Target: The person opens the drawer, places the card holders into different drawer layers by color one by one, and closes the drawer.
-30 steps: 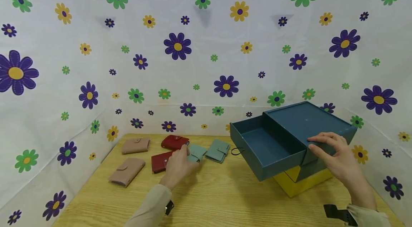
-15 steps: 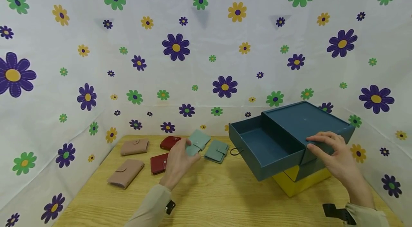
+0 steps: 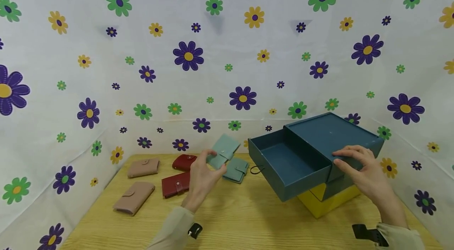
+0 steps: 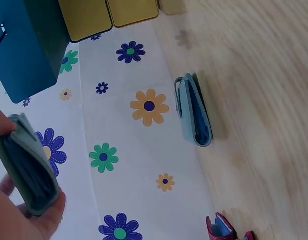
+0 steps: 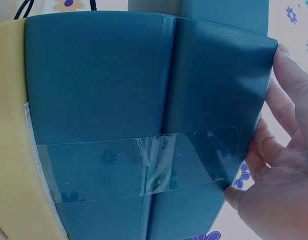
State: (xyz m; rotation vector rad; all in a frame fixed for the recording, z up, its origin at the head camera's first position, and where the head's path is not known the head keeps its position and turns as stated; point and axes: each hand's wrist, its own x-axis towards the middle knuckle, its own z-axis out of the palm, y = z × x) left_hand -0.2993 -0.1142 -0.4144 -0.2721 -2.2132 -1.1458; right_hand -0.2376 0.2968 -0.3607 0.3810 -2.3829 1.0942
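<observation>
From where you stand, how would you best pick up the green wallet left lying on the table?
Pinch the green wallet from above across its two long edges, thumb one side, fingers the other. It lies flat and closed, snap tab up, thin, with space around it, so I judge a top pinch would suit.

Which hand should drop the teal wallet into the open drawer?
Left, probably. The left hand already pinches the teal wallet in the air beside the open drawer, while the right hand grips the blue box, steadying it.

Wooden table [image 3: 230, 218], two tan wallets [image 3: 134, 202], two red wallets [image 3: 175, 184], teal wallet [image 3: 237, 170], yellow box [image 3: 328, 199]
</observation>
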